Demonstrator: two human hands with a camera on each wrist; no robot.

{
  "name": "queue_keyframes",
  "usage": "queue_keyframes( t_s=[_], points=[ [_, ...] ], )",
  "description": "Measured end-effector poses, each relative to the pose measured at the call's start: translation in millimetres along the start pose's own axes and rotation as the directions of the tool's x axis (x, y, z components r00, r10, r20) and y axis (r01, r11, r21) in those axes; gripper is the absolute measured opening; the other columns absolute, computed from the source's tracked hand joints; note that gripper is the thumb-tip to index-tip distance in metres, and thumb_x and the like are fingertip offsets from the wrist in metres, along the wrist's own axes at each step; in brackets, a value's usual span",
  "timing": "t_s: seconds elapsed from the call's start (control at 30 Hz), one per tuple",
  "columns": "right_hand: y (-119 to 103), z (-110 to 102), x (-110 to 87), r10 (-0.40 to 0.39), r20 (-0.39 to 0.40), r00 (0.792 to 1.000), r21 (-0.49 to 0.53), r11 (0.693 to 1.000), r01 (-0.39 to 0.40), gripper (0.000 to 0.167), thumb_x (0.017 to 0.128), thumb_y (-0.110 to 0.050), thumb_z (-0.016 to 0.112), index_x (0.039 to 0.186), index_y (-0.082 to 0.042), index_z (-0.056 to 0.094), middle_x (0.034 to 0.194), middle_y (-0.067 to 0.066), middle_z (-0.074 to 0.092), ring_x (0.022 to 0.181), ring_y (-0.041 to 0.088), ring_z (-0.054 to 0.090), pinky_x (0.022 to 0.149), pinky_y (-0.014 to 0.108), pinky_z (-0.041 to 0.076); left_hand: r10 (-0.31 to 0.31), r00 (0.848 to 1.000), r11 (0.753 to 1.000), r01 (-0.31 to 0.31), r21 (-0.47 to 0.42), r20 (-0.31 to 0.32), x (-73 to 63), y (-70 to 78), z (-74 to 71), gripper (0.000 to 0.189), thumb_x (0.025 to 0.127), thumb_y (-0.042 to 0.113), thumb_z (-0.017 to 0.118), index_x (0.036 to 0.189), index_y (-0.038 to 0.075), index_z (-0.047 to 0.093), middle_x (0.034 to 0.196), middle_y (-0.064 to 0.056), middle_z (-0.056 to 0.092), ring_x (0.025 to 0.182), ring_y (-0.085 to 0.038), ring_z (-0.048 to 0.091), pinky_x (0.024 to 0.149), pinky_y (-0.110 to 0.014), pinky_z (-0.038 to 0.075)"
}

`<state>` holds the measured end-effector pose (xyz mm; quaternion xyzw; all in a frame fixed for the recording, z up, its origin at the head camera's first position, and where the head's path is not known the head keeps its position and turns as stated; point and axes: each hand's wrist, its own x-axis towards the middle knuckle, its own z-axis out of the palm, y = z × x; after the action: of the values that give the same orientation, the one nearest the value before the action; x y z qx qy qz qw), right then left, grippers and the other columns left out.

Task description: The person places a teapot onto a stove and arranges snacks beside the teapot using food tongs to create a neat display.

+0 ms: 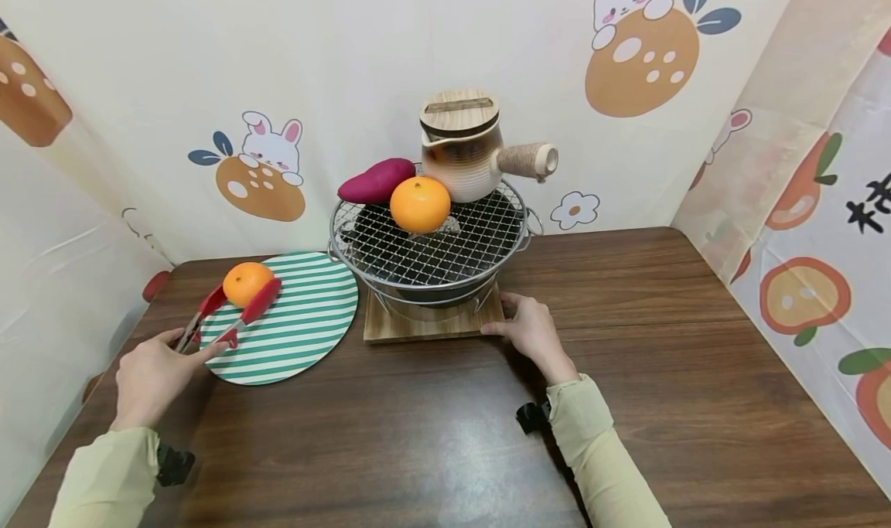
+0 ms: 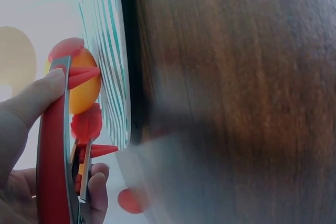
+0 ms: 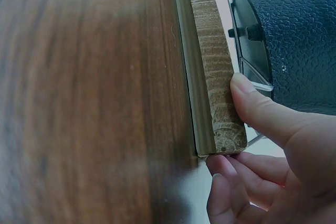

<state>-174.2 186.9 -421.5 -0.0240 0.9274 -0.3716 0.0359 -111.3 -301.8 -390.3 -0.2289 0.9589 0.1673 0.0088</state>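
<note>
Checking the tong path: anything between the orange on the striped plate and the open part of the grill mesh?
Nothing visible. The tongs in the left hand clasp the orange on the plate; the near mesh of the grill is bare, with the second orange farther back.

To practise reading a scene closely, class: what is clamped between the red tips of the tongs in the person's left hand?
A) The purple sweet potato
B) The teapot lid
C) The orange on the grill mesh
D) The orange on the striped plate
D: the tongs held by the left hand close on the orange over the striped plate.
</note>
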Motion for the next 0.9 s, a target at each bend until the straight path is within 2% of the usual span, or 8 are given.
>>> queue_keyframes(
  t_s=[0.23, 0.43, 0.53, 0.77, 0.9],
  points=[
    [0.2, 0.2, 0.0, -0.007, -0.001, 1.000, -0.006, 1.000, 0.007, 0.070, 0.072, -0.031, 0.083, 0.131, -0.002, 0.058, 0.129, 0.015, 0.064, 0.119, 0.035, 0.060, 0.099, 0.049, 0.046, 0.001, 1.000, 1.000, -0.001, -0.005, -0.029, -1.8, 2.3, -4.1, 0.100, 0.080, 0.067, 0.062, 0.135, -0.015, 0.043, 0.125, -0.039, 0.051, 0.092, -0.047, 0.052, 0.067, -0.047, 0.044],
    [0.4, -0.2, 0.2, -0.002, 0.002, 1.000, -0.004, 1.000, 0.002, 0.070, 0.073, -0.031, 0.083, 0.131, -0.001, 0.058, 0.129, 0.016, 0.063, 0.118, 0.035, 0.060, 0.098, 0.049, 0.047, 0.057, 0.995, 0.998, -0.057, 0.004, -0.084, -3.4, 3.7, -7.0, 0.097, 0.080, 0.066, 0.063, 0.131, -0.015, 0.048, 0.114, -0.038, 0.059, 0.079, -0.039, 0.054, 0.055, -0.034, 0.039],
    [0.6, -0.3, 0.3, -0.001, 0.002, 1.000, -0.002, 1.000, 0.001, 0.070, 0.073, -0.031, 0.083, 0.131, -0.001, 0.058, 0.129, 0.016, 0.064, 0.118, 0.035, 0.060, 0.098, 0.049, 0.046, 0.069, 0.994, 0.998, -0.069, 0.001, -0.090, -4.1, 4.6, -7.8, 0.095, 0.080, 0.065, 0.064, 0.130, -0.015, 0.049, 0.113, -0.037, 0.060, 0.079, -0.039, 0.053, 0.055, -0.034, 0.039],
    [1.0, 0.2, 0.5, -0.004, 0.000, 1.000, -0.002, 1.000, 0.004, 0.070, 0.072, -0.031, 0.084, 0.131, -0.001, 0.058, 0.128, 0.016, 0.064, 0.118, 0.035, 0.060, 0.098, 0.049, 0.046, 0.028, 0.998, 1.000, -0.029, -0.010, -0.060, -4.6, 5.5, -7.5, 0.096, 0.081, 0.065, 0.062, 0.133, -0.013, 0.046, 0.110, -0.036, 0.061, 0.078, -0.036, 0.049, 0.056, -0.034, 0.038],
    [1.0, -0.3, 0.4, -0.008, 0.000, 1.000, 0.000, 1.000, 0.008, 0.070, 0.072, -0.031, 0.083, 0.131, -0.001, 0.058, 0.128, 0.016, 0.064, 0.118, 0.035, 0.060, 0.098, 0.049, 0.046, 0.015, 0.999, 1.000, -0.016, -0.014, -0.046, -3.5, 7.0, -6.3, 0.096, 0.081, 0.065, 0.062, 0.134, -0.013, 0.045, 0.115, -0.037, 0.058, 0.082, -0.040, 0.050, 0.060, -0.040, 0.041]
  ],
)
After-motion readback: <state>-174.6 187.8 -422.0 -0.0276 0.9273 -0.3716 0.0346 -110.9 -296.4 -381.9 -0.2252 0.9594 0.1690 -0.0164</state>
